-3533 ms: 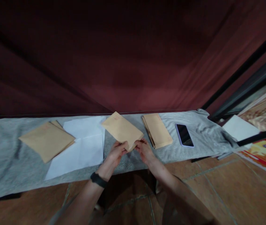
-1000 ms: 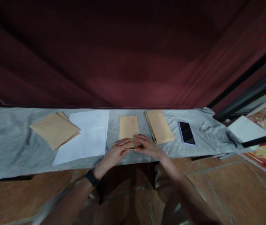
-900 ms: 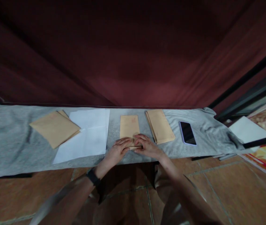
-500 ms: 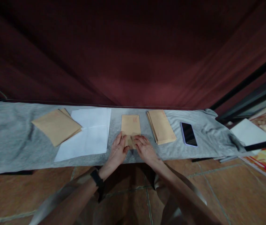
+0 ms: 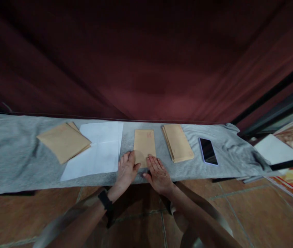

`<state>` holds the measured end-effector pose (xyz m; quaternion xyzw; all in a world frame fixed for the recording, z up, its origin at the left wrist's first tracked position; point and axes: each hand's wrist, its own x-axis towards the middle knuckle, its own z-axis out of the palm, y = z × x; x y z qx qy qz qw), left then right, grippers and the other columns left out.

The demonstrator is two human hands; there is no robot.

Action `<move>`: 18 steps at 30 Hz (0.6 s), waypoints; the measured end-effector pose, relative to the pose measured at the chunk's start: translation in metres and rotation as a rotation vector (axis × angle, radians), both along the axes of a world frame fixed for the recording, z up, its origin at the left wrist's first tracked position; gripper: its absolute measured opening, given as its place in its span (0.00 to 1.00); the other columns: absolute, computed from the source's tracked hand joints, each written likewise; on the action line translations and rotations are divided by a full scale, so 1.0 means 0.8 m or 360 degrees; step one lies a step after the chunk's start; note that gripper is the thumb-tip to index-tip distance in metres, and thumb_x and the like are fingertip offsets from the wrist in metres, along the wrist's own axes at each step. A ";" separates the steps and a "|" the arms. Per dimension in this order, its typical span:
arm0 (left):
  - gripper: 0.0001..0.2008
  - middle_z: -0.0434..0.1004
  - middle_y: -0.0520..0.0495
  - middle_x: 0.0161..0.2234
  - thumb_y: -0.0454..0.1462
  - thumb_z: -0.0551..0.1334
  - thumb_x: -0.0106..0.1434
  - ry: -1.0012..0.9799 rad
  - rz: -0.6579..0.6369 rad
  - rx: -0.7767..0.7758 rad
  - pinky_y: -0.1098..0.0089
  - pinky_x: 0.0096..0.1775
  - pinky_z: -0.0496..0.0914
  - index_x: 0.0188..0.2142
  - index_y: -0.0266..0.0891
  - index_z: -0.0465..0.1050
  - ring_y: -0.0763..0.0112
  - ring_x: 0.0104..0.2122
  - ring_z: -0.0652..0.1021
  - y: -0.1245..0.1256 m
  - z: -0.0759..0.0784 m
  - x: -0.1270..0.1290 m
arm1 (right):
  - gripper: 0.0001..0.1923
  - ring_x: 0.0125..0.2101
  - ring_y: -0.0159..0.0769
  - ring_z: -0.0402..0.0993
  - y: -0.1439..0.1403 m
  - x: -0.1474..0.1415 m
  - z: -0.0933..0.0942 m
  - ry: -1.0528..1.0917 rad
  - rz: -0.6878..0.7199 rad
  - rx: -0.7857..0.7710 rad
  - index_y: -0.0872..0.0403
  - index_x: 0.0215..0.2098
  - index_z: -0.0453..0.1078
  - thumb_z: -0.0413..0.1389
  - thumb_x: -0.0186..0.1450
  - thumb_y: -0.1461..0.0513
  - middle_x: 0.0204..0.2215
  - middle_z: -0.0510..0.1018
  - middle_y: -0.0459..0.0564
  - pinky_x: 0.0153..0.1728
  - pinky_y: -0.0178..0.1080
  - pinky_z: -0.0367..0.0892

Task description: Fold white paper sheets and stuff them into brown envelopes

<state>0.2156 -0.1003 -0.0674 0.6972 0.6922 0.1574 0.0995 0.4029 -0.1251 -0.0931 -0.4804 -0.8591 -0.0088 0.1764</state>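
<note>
A brown paper envelope (image 5: 144,145) lies flat on the grey cloth (image 5: 12,155) straight ahead. My left hand (image 5: 126,168), with a black band on its wrist, rests palm down with fingers spread at the envelope's near left corner. Flat beside it, my right hand (image 5: 158,172) has its fingertips on the envelope's near edge. Neither hand grips anything.
A stack of brown envelopes (image 5: 177,142) sits right of the single one, with a dark phone (image 5: 208,151) beyond it. White paper sheets (image 5: 97,151) and another envelope pile (image 5: 63,141) lie to the left. A dark red curtain hangs behind; tiled floor is below.
The envelope, held tilted in both hands, was laid flat on the cloth. My fingers pressed along its near end, then both hands slid back and flattened out.
</note>
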 end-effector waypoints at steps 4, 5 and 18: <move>0.26 0.70 0.36 0.53 0.41 0.62 0.65 0.0069 0.0040 -0.0044 0.56 0.50 0.67 0.61 0.36 0.64 0.51 0.52 0.71 -0.001 0.007 -0.003 | 0.32 0.69 0.43 0.54 0.001 0.009 -0.006 -0.0024 -0.0090 0.0062 0.62 0.71 0.51 0.46 0.75 0.53 0.69 0.59 0.59 0.69 0.48 0.51; 0.25 0.71 0.36 0.51 0.41 0.62 0.65 0.0090 0.0037 -0.0041 0.56 0.50 0.67 0.60 0.35 0.64 0.51 0.51 0.71 -0.001 0.008 -0.003 | 0.32 0.69 0.43 0.55 0.000 0.010 -0.006 -0.0022 -0.0102 0.0068 0.62 0.71 0.52 0.45 0.75 0.53 0.69 0.59 0.59 0.69 0.48 0.51; 0.38 0.80 0.38 0.45 0.37 0.65 0.61 -0.0311 0.0088 -0.0352 0.65 0.41 0.69 0.67 0.33 0.52 0.56 0.43 0.81 0.015 0.017 -0.006 | 0.26 0.66 0.48 0.60 0.017 -0.011 0.000 0.0092 -0.0331 -0.0037 0.57 0.69 0.58 0.45 0.75 0.59 0.66 0.65 0.57 0.67 0.55 0.51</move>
